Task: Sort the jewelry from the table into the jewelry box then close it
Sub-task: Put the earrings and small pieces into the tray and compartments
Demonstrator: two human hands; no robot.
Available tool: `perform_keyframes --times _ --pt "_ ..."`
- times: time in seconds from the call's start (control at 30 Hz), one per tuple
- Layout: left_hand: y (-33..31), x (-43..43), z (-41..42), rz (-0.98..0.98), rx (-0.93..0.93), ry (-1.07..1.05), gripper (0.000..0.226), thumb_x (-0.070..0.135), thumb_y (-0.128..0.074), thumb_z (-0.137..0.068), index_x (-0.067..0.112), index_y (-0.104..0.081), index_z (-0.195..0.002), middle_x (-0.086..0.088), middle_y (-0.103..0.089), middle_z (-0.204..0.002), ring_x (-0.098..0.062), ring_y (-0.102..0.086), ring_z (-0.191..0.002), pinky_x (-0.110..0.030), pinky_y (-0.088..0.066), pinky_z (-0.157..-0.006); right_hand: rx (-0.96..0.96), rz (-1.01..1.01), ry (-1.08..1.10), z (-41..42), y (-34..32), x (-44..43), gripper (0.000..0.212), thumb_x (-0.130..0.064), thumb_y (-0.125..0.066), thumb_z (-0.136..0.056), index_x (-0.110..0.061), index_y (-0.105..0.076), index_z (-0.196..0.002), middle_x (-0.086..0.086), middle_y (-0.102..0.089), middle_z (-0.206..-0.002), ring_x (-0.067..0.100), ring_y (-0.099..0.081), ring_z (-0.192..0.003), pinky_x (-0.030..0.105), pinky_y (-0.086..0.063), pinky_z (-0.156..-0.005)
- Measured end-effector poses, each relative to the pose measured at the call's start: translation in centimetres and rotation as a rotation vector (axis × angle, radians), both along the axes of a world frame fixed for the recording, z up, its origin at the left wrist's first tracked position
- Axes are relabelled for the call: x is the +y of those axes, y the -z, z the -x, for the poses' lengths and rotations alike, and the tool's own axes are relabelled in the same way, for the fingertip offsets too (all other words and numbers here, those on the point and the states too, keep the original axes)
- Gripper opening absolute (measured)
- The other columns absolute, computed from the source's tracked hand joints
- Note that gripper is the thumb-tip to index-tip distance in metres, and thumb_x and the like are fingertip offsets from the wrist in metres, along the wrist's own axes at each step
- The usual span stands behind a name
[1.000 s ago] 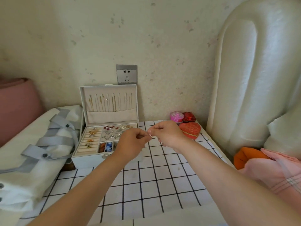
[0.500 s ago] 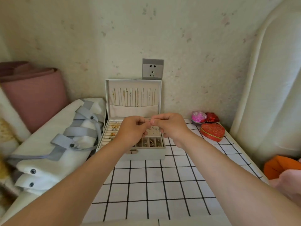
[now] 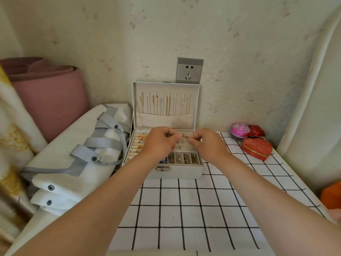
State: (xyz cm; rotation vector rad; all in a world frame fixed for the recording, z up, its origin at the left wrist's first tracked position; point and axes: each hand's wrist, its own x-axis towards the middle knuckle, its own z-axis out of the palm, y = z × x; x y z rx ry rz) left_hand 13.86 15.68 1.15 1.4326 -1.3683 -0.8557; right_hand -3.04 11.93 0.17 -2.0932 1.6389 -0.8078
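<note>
The jewelry box [image 3: 180, 172] stands open at the tabletop's [image 3: 184, 209] far edge, already quite full. The left hand [image 3: 160, 143] and right hand [image 3: 208, 145] hover over it, grips curled; holding a piece or not, I cannot tell. Closing remains.

Soft, even light, moderately bright, slight greenish cast, faint shadow beneath my fingers [image 3: 171, 135] over the jewelry box [image 3: 177, 172], fine detail inside it soft, desk [image 3: 184, 209] grid crisp, wide-angle bowing along frame edges, left margin blurred.
</note>
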Motion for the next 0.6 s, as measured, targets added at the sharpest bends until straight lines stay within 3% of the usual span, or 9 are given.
perform_keyframes --times 0.1,0.23,0.6 --pt "-0.2 0.2 0.0 -0.015 0.033 0.010 0.005 0.019 -0.071 -0.089 0.022 -0.071 -0.085 -0.001 -0.070 -0.076 -0.010 -0.062 -0.063 -0.027 -0.059 -0.066 0.049 0.038 0.020 -0.1 0.8 -0.1 0.011 -0.031 -0.067 -0.093 -0.031 -0.068 -0.083 -0.017 -0.057 -0.079 0.004 -0.055 -0.074 0.022 -0.040 -0.060" --pt "-0.2 0.3 -0.3 -0.046 0.072 0.032 0.005 0.015 -0.073 -0.088 0.021 -0.072 -0.088 0.000 -0.070 -0.079 -0.009 -0.061 -0.064 -0.020 -0.055 -0.061 0.093 0.085 0.025 -0.5 1.7 -0.5 0.006 -0.034 -0.067 -0.092 -0.029 -0.069 -0.089 -0.010 -0.058 -0.092 0.011 -0.058 -0.084 0.029 -0.042 -0.066" --pt "-0.4 0.3 -0.3 -0.073 0.124 0.021 0.007 0.016 -0.069 -0.090 0.020 -0.071 -0.085 0.000 -0.071 -0.078 -0.009 -0.060 -0.064 -0.022 -0.058 -0.065 0.147 0.048 -0.043 -0.1 1.2 -0.8 0.013 -0.034 -0.066 -0.091 -0.029 -0.076 -0.084 -0.013 -0.058 -0.089 0.013 -0.059 -0.086 0.030 -0.044 -0.070"
